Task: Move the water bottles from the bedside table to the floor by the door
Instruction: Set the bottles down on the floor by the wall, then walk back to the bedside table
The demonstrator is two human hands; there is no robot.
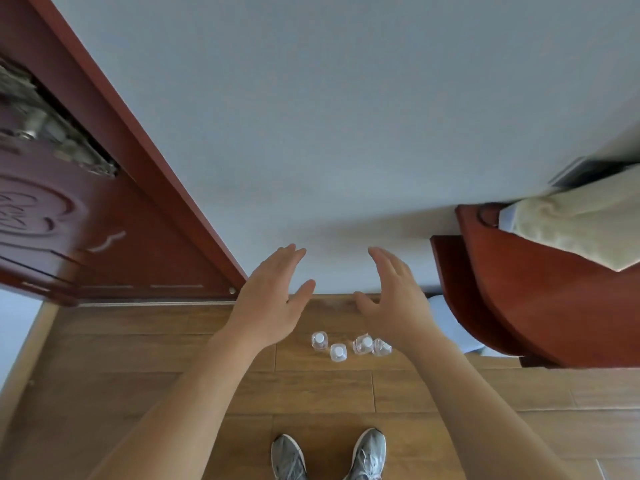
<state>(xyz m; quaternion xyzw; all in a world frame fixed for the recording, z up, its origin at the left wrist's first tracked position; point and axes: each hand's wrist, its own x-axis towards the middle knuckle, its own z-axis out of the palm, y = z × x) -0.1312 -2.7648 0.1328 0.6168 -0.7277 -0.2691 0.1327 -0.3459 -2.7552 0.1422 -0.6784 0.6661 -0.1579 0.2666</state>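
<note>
four bottles on the floor, both hands free

the water bottles stand in a loose row on the wood floor, close to the pale wall. they sit between the dark red door on the left and a red wooden bed frame on the right. left hand and right hand hover over them, fingers straight, holding nothing. grey sneakers show at the bottom edge.

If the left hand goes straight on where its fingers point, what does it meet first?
Probably the pale wall: the left hand points its straight fingers at it, with nothing visible between. The bottles stand lower, on the floor. Depth is unclear.
</note>
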